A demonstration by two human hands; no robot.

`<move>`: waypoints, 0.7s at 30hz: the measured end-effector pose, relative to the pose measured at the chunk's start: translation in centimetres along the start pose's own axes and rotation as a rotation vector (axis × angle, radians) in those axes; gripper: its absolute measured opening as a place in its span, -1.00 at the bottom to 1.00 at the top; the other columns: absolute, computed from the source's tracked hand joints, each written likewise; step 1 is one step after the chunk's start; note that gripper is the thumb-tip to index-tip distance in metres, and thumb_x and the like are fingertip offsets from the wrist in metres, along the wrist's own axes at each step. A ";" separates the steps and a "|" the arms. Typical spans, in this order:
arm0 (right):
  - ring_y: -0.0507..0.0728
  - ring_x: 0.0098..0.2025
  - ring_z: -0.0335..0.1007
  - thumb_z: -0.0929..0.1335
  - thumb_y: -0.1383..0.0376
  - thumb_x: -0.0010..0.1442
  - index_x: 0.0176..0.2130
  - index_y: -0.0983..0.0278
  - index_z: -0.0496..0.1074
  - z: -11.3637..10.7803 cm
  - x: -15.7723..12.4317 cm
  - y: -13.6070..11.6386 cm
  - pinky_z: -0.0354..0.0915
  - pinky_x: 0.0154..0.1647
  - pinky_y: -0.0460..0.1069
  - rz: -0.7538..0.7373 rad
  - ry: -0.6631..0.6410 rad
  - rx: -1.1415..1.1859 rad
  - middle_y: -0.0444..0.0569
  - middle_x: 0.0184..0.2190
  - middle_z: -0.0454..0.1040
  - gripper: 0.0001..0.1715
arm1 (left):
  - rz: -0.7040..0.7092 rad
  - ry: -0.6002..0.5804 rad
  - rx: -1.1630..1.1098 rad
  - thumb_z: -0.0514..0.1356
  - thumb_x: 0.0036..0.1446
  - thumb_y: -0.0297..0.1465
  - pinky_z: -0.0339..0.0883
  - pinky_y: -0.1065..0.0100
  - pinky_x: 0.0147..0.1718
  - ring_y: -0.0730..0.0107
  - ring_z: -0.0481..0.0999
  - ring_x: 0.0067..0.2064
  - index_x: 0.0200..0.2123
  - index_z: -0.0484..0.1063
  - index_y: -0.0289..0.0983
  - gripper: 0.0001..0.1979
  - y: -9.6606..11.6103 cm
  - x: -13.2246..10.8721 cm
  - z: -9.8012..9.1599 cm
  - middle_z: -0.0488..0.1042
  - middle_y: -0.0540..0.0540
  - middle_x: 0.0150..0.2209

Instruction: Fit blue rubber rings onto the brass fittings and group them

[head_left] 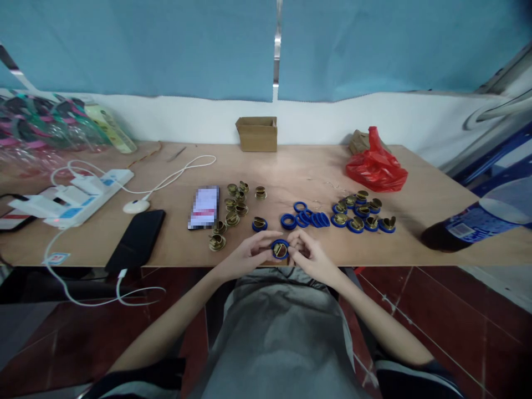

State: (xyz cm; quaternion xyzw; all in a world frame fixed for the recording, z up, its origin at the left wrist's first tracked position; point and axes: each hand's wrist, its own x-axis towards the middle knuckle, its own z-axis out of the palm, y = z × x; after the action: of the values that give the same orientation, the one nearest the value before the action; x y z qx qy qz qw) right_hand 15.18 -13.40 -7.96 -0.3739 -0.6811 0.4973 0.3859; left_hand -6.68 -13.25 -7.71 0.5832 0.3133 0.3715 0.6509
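Note:
Near the table's front edge, my left hand [248, 255] and my right hand [311, 254] hold one brass fitting with a blue ring [280, 249] between their fingertips. Just beyond my left hand stands another brass piece in a blue ring [260, 224]. Several bare brass pieces [231, 219] are grouped to the left of it. Loose blue rings [288, 221] lie past my right hand, some leaning on each other in a row. Farther right, several brass pieces seated in blue rings [356, 224] form a cluster.
A lit phone [204, 207], a black phone [137, 239] and a white power strip [89, 198] lie at left, with plastic bottles behind. A cardboard box [257, 134] stands against the wall. To the right are a red bag [376, 166] and a large dark bottle [457, 228].

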 end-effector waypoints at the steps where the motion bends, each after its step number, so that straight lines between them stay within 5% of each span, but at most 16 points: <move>1: 0.02 -0.52 0.33 0.31 0.22 0.33 -0.17 0.20 0.30 0.0 0.0 0.1 0.25 -0.48 -0.07 0.002 -0.008 0.015 -0.20 -0.47 0.34 -0.89 | 0.005 0.002 0.033 0.28 0.25 -0.38 0.54 0.29 0.02 0.27 0.63 0.02 0.16 0.43 -0.25 -0.60 0.1 0.0 0.0 0.59 -0.17 0.07; 7: 0.02 -0.52 0.31 0.31 0.19 0.34 -0.16 0.21 0.33 0.1 -0.3 0.3 0.22 -0.49 -0.07 -0.022 0.045 -0.047 -0.20 -0.50 0.35 -0.86 | -0.008 0.006 0.171 0.17 0.35 -0.29 0.57 0.29 -0.03 0.24 0.66 -0.04 0.04 0.53 -0.32 -0.69 0.5 -0.1 0.2 0.63 -0.19 -0.03; 12: 0.01 -0.54 0.21 0.32 0.19 0.33 -0.19 0.22 0.37 0.2 -0.4 -0.3 0.13 -0.50 -0.08 -0.041 0.070 -0.116 -0.23 -0.54 0.28 -0.86 | -0.053 0.028 0.136 0.22 0.30 -0.27 0.61 0.33 -0.20 0.28 0.70 -0.25 -0.05 0.53 -0.34 -0.72 0.1 0.0 0.3 0.65 -0.13 -0.18; 21: 0.03 -0.49 0.22 0.31 0.18 0.34 -0.26 0.23 0.40 0.4 -0.1 -0.1 0.13 -0.46 -0.06 -0.029 0.088 -0.134 -0.19 -0.52 0.29 -0.82 | -0.111 0.043 0.046 0.30 0.25 -0.21 0.63 0.27 -0.24 0.21 0.73 -0.28 -0.09 0.52 -0.33 -0.69 -0.4 0.1 0.3 0.66 -0.12 -0.28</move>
State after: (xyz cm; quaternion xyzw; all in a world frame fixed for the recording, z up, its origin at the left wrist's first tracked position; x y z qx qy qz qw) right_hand 14.86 -13.67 -7.93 -0.4103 -0.7006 0.4282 0.3968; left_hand -6.37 -13.36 -8.05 0.5715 0.3676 0.3399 0.6502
